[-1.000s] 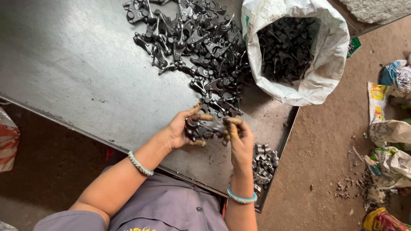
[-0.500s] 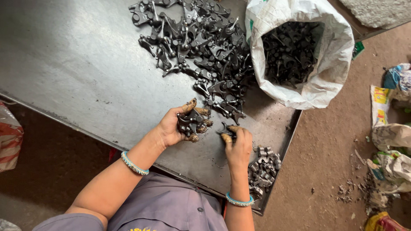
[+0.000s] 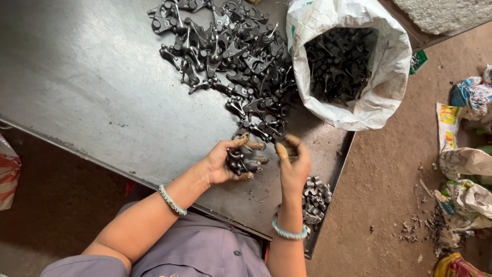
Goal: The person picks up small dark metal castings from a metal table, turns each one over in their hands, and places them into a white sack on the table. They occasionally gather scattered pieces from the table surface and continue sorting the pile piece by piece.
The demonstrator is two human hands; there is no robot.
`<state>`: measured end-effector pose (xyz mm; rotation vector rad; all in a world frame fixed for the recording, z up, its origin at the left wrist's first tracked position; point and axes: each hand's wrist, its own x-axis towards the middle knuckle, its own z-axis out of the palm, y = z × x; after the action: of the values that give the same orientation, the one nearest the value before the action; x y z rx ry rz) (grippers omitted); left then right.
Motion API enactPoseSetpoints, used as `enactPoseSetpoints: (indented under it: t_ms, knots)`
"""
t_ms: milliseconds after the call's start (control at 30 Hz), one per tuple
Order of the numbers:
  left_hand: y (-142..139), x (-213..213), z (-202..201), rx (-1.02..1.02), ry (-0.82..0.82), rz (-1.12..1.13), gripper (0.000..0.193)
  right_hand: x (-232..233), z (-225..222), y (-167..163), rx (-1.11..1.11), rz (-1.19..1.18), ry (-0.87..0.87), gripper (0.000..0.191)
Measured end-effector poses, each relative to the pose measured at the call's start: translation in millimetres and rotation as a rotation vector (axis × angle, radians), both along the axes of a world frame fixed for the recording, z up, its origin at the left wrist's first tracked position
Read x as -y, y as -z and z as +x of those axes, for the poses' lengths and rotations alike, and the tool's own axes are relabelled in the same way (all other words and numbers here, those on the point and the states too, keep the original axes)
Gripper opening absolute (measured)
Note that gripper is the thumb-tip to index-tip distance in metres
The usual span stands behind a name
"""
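Dark grey steel sheet forms the top of the table [image 3: 92, 87], scuffed and dusty, its near edge running diagonally from lower left toward the lower right corner. Item: a spread heap of black forged metal parts [image 3: 230, 56], forked and lever-shaped, lying across the upper middle of the table and trailing down toward the person's hands. Item: a white woven sack [image 3: 379, 77], mouth rolled open, standing at the right end of the table just beside the heap and filled with more of the same dark parts. Item: a small pile of lighter grey parts [image 3: 315, 200], resting near the table's lower right corner, just right of the right forearm. Left hand [image 3: 228, 164]: curled palm-up around a handful of black parts [image 3: 243, 161], fingertips stained orange-brown, held just above the table at the near end of the heap. Right hand [image 3: 293, 163]: just beside the left, fingers bent and pinching one dark part [image 3: 291, 146] at its upper edge, thumb likewise stained. Both wrists carry beaded turquoise bracelets; a grey shirt [image 3: 205, 251] shows at the bottom of the view. Surroundings: brown earthen floor [image 3: 389, 195] to the right of the table, with crumpled printed bags and wrappers [image 3: 466, 164] heaped along the right edge, and a red-and-white bag [image 3: 7, 174] at the far left.
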<state>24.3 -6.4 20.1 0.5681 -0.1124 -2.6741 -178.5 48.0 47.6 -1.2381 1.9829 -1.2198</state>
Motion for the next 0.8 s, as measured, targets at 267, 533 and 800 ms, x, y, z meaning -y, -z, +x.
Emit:
enactPoseSetpoints:
  t_ms: [267,533,800]
  knots:
    - [-35.8,25.9,-52.0,-0.082,-0.045,0.005,0.057,10.5,7.3,15.3,-0.528,0.034,-0.010,0.059]
    - [-137.5,152.5,-179.5,0.181,-0.347,-0.465,0.102,-21.6,18.9,12.8,-0.446,0.146,-0.030,0.065]
    - [-62.7,75.6,-87.7,0.361,-0.062,-0.841,0.036,-37.7,-13.1,31.7,0.594,-0.165,-0.079,0.051]
